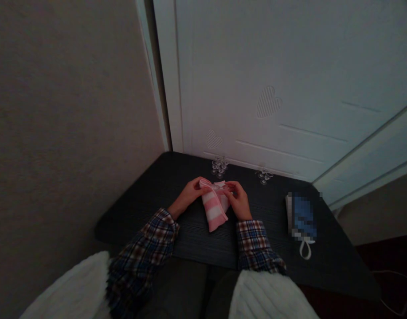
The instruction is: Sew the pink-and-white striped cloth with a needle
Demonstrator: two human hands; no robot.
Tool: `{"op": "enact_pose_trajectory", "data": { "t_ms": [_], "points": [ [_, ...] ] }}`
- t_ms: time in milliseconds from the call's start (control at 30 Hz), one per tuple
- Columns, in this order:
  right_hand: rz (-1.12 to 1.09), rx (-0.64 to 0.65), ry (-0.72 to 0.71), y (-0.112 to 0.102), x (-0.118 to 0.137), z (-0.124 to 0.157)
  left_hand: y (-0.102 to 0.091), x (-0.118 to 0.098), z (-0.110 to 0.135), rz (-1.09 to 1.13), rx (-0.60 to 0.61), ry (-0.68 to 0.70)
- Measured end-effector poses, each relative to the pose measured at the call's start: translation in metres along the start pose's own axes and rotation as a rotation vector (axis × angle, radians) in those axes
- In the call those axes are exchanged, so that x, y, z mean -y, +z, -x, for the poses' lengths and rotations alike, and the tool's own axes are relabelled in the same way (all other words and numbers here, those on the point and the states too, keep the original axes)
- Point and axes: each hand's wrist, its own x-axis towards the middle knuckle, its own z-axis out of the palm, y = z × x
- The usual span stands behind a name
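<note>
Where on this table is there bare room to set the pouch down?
Widest bare patch: the dark table left of the left hand, out to its edge. A narrower strip lies between the right hand and the blue item. The back is crowded: clear pieces by the door, just behind the striped pouch.

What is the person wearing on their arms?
The left sleeve and right sleeve are checked in blue, red and white, ending in cuffs at the wrists. Above them sits fluffy white ribbed fabric. The left hand and right hand wear no gloves.
</note>
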Motion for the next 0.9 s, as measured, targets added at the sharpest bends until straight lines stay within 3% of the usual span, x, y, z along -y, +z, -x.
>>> {"op": "enact_pose_trajectory", "data": {
  "t_ms": [633,900],
  "points": [
    [-0.015,0.009,0.078,0.0,-0.007,0.0,-0.001,0.007,-0.002,0.082,0.025,-0.002],
    [-0.061,0.042,0.069,0.002,-0.005,0.001,-0.002,0.015,-0.004,0.131,-0.181,-0.052]
  ]
}}
